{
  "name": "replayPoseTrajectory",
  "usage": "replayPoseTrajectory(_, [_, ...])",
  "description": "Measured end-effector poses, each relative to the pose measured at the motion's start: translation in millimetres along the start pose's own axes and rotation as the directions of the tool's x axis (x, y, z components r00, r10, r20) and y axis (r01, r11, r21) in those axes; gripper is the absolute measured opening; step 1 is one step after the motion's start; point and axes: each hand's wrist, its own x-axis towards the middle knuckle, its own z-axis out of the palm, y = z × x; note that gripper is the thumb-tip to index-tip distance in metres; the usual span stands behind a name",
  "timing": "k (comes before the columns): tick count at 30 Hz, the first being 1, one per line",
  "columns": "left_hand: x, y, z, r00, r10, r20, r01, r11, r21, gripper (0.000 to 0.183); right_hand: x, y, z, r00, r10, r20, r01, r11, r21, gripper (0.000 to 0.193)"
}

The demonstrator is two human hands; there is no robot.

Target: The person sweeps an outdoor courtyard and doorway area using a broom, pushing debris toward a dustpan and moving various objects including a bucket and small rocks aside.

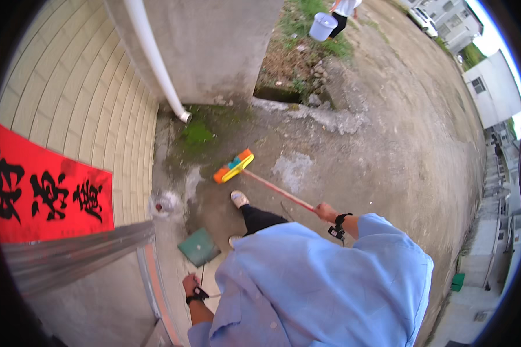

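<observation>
My right hand [325, 212] is closed round the red-and-white handle of a broom [279, 191]. Its yellow head with orange and teal bristles [234, 166] is out ahead of my foot, at the damp concrete. Lower left, my left hand [191, 283] is closed at the thin dark handle of a green dustpan [199, 247], which is by the doorway side of my feet. The fingers of this hand are small in view. Both wrists carry dark bands with small devices.
A white drainpipe [159, 63] comes down the wall, its end near green moss [197, 132]. A red paper banner [52, 191] hangs on the tiled wall at left. Beyond a ditch [276, 94], another person [344, 14] is beside a pale bucket [323, 26].
</observation>
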Motion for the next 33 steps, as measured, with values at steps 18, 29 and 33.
replayPoseTrajectory(18, [-70.5,74.1,-36.6,0.887,-0.440,-0.141,0.256,0.722,-0.643,0.019,149.0,-163.2,38.8,0.973,-0.231,-0.015,0.219,0.897,0.384,0.030])
replayPoseTrajectory(29, [-15.6,94.2,-50.4,0.811,-0.583,0.056,0.453,0.564,-0.691,0.012,-21.4,-25.9,68.9,0.974,0.118,0.193,-0.196,0.867,0.457,0.040])
replayPoseTrajectory(33, [13.7,71.5,-53.8,0.862,-0.287,0.419,0.506,0.429,-0.748,0.015,-54.2,-0.7,38.4,0.960,0.150,0.238,-0.247,0.855,0.456,0.039])
